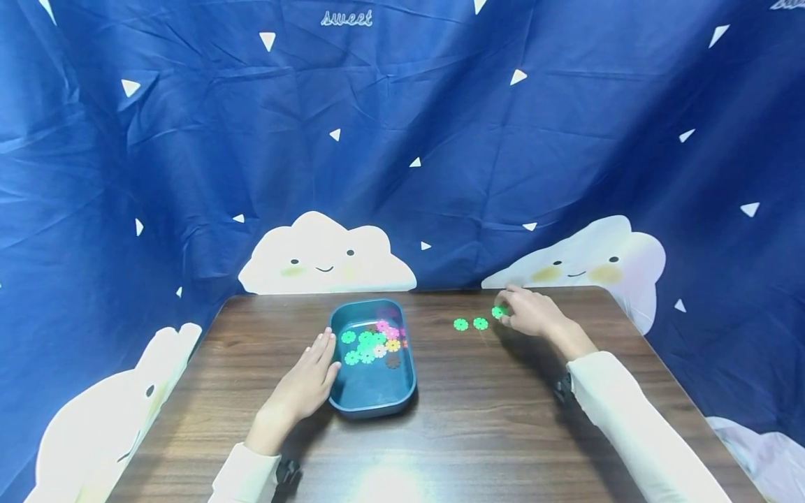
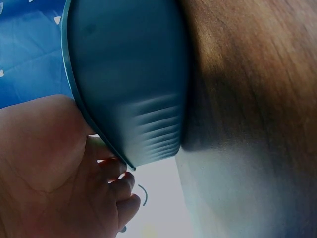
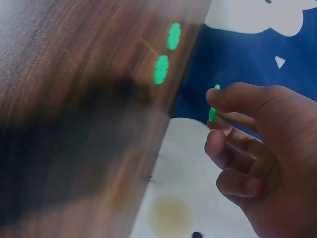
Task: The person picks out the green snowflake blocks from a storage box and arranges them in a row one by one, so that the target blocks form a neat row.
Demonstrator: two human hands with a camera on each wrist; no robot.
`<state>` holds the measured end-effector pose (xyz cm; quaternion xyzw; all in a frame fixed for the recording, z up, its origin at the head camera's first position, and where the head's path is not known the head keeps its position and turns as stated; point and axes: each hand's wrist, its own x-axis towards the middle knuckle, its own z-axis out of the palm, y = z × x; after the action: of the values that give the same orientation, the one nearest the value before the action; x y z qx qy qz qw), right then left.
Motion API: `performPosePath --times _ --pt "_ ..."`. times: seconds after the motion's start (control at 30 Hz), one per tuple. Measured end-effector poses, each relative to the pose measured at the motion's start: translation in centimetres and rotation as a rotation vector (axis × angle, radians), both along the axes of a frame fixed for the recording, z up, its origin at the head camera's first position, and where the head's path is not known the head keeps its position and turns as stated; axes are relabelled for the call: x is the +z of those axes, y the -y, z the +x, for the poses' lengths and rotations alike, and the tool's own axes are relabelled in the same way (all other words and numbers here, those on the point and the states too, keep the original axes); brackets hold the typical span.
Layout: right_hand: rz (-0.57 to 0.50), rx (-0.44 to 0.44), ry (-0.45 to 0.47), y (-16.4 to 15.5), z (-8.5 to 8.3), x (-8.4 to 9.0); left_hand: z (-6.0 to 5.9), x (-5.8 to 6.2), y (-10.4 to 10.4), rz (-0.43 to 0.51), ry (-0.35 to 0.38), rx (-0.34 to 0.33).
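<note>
Quick headcount on the table

One blue tray [image 1: 371, 402], two hands, three green flower discs out on the wood: two lying flat [image 1: 461, 324] [image 1: 481, 323], one pinched [image 1: 499, 311]. Tray's pile is too jumbled to count.

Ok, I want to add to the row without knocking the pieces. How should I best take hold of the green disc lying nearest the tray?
Probably pinch the green disc by its notched rim from straight above, with thumb and forefinger on opposite edges. It lies flat on the table, so no face offers a grip. Its neighbour sits close on the right, so place the fingertips on the near and far edges.
</note>
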<state>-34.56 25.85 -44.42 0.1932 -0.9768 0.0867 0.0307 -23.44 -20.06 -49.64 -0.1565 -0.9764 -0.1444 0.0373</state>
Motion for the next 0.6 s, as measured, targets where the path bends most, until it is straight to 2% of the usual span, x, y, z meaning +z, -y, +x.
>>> performPosePath --times 0.2,0.6 --pt "-0.051 -0.05 0.028 -0.7 -0.8 -1.7 0.2 0.2 -0.1 0.015 0.008 0.01" --pt "-0.069 -0.074 0.098 -1.2 -1.7 -4.8 0.3 0.3 -0.1 0.022 0.001 0.012"
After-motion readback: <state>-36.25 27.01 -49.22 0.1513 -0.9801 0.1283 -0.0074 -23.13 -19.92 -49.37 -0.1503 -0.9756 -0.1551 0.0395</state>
